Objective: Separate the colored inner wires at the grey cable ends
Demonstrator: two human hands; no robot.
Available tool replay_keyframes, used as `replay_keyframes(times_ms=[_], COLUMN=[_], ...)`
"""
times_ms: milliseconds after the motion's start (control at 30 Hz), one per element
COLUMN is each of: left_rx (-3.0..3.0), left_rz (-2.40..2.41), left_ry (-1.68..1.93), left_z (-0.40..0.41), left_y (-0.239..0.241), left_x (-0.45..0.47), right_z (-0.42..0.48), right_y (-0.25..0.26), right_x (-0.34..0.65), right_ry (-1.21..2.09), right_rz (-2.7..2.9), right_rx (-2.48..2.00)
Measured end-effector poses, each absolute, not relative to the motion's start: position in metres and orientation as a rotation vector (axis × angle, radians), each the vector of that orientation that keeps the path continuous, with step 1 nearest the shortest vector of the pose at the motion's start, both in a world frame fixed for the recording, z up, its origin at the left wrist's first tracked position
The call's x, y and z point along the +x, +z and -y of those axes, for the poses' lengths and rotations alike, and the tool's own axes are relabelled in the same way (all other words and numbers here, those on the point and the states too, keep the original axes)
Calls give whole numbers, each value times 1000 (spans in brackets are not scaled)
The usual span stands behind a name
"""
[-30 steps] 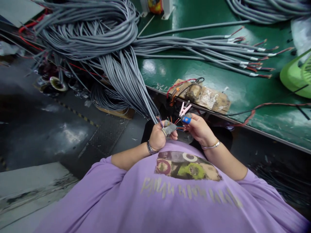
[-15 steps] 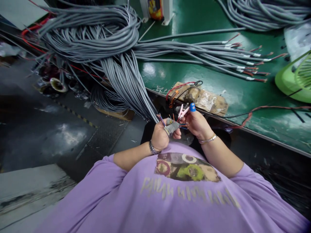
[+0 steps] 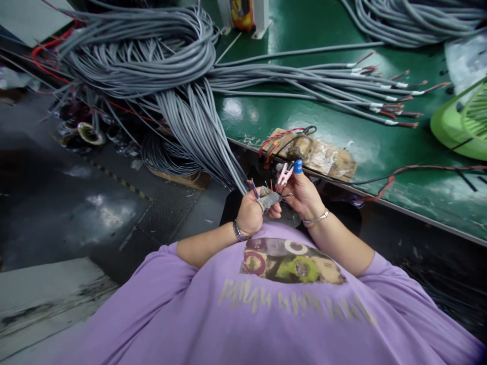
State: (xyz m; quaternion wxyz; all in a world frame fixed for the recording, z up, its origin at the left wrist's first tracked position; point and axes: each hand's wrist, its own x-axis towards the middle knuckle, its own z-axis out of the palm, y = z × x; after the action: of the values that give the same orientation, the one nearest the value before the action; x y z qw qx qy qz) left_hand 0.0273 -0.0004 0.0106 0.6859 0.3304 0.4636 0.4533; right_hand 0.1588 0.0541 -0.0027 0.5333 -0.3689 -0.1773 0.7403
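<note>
My left hand [image 3: 250, 212] is closed around the ends of grey cables, with thin coloured wires [image 3: 284, 196] fanning out past its fingertips. Grey wrapping [image 3: 268, 201] covers its thumb and seemingly a finger. Close against these wires, my right hand [image 3: 306, 197] is closed in a pinch on a small pink clip [image 3: 284, 175], which looks like a clothes peg. A blue cover [image 3: 298, 166] sits on the right thumb. The exact contact between clip and wires is hidden by the fingers.
A thick coil of grey cables [image 3: 140, 56] hangs over the bench's left side. Stripped cable ends [image 3: 395, 109] lie across the green bench [image 3: 243, 119]. A taped brown block [image 3: 323, 157] sits at its edge, with a green fan [image 3: 456, 119] to the right.
My right hand and the pink clip have shifted slightly left and inward. My left hand keeps its hold on the cables, nearly still.
</note>
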Motion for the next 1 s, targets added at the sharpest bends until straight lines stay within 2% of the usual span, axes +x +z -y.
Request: replay_keyframes(times_ms=[467,800,1000], left_rx=[789,709,722], left_rz=[-1019,-1063,-1076], left_ry=[1033,1128,1106], left_z=[10,0,-2], left_y=[10,21,19], left_x=[19,32,32], right_z=[-49,-46,-51], right_y=[0,-11,-10], right_x=[172,163,158], right_ry=[1958,1411,1747], right_rz=[520,706,671], right_rx=[-815,-998,-869])
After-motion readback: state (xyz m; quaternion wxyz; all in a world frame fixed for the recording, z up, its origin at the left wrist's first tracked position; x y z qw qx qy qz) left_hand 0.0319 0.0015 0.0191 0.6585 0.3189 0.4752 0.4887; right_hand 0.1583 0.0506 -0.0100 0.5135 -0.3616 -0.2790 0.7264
